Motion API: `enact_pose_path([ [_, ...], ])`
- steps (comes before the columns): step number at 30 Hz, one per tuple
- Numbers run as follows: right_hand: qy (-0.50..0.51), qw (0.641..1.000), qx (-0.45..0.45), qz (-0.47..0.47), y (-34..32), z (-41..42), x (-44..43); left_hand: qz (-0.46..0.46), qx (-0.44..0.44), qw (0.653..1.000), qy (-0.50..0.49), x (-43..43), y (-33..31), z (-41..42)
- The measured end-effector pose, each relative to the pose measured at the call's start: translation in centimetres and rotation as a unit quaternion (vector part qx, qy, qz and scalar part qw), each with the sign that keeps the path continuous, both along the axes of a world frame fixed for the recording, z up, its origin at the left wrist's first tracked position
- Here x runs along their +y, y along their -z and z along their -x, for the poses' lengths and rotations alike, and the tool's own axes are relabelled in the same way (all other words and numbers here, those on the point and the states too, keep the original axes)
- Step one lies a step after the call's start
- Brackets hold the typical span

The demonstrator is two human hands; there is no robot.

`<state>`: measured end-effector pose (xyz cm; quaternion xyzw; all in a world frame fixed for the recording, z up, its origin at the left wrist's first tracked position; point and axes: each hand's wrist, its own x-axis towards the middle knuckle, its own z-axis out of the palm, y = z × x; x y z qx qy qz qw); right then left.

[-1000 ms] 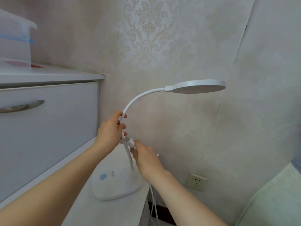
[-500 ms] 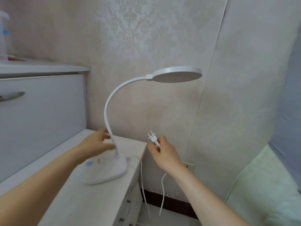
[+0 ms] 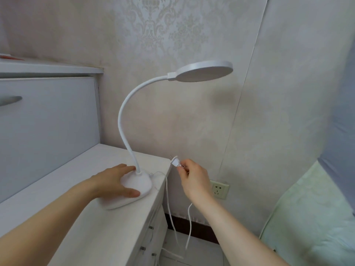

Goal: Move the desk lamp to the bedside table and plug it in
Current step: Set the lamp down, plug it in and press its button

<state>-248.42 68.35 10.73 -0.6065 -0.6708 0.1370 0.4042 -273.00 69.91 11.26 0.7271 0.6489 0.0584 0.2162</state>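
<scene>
Lamp (image 3: 128, 120) at bedside table's (image 3: 80, 191) right edge, slender neck upright, round flat head pointing right | left hand (image 3: 115, 184) spread flat on smooth white base | right hand (image 3: 194, 178) pinching plug (image 3: 175, 162), prongs up-left

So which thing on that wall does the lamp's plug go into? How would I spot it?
Start at the white bedside table where the lamp stands, then look right, past its edge, low on the patterned wall. The wall socket sits there, just above the dark skirting, by the right hand. It is the wall's only pale green square plate.
</scene>
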Motion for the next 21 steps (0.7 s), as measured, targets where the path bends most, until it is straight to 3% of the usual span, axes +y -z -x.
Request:
enact_pose_path([
  [7, 0.098, 0.99, 0.099, 0.029, 2.3, -0.8, 1.2, -0.034, 0.029, 0.996, -0.071, 0.0, 1.6, -2.6],
  [15, 0.245, 0.896, 0.331, 0.167, 7.3, -5.6, 4.1, -0.057, 0.032, 0.985, -0.158, -0.1, 2.5, -6.5],
  [21, 0.306, 0.866, 0.346, 0.193, 10.4, -7.9, 5.8, -0.074, 0.051, 0.98, -0.176, 0.0, 2.6, -7.2],
])
